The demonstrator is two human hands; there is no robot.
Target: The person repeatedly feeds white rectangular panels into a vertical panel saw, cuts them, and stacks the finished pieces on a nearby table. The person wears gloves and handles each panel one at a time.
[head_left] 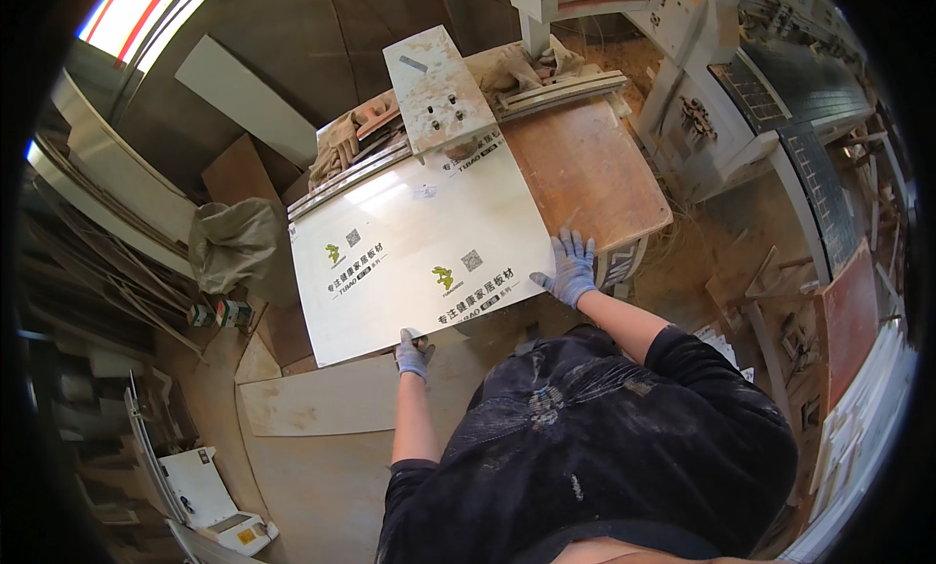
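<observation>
From where I stand, the white panel (pixel 419 223) lies flat on the desk (pixel 595 174), ahead of and between the gloved hands; the left hand (pixel 413 354) is partly closed on its near edge, thumb on top, while the right hand (pixel 570 270) is spread wide at the near right corner, pressing rather than gripping; I'd judge the panel stiff and fairly heavy, its glossy face slippery and easily scuffed, its corners apt to chip, so the edges make the best hold, hands well apart; beyond the left hand, off to its left, slumps a grey-green sack (pixel 234 242), contents hidden; nearer that hand, also leftward, sits a small green-and-white box (pixel 234 313), its inside impossible to tell.
</observation>
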